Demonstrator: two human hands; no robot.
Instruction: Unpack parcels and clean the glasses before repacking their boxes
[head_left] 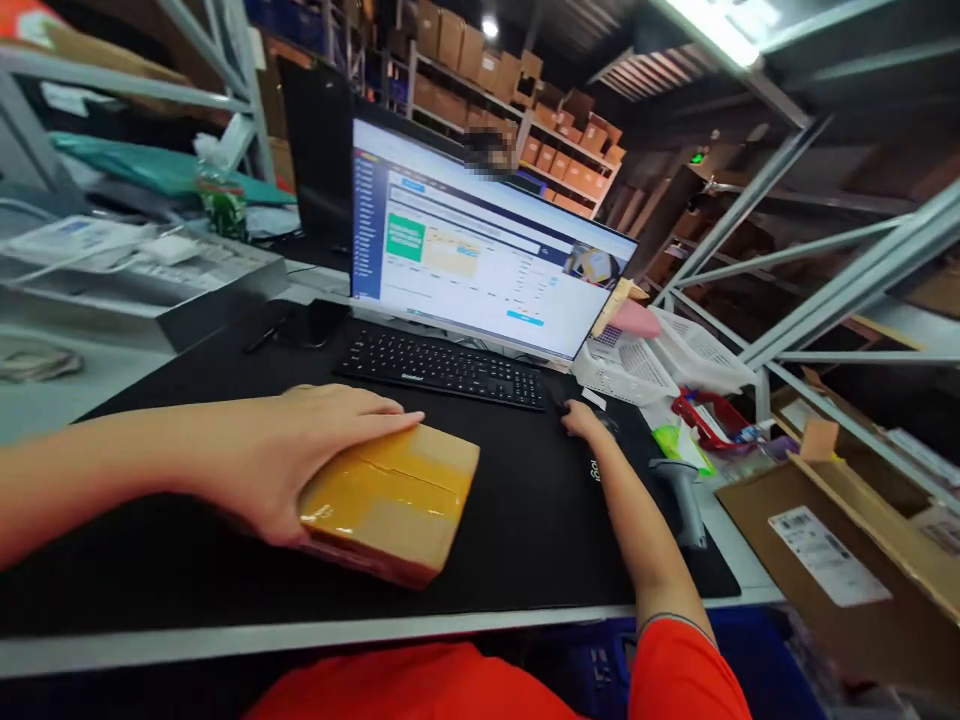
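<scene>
**Left hand grips taped carton; right hand's hold unconfirmed**

Head view: The left hand [300, 450] is spread wide and curved around the left end of a taped carton [401, 485], with fingers along its far upper edge. The carton is held over a black mat [517, 520], left of the middle of the table's [480, 627] front edge. Whether its underside touches the mat cannot be determined.

The right hand [583, 419] is low over the mat, just beyond the right end of the keyboard [450, 370]. Its fingers are curled and partly hidden; how far they are open, and whether they hold anything, cannot be told. A dark object [612, 426] shows beside the right wrist, partly covered.

A scanner [684, 500] lies near the mat's front right corner. A lit monitor [480, 260] stands behind the keyboard.
</scene>
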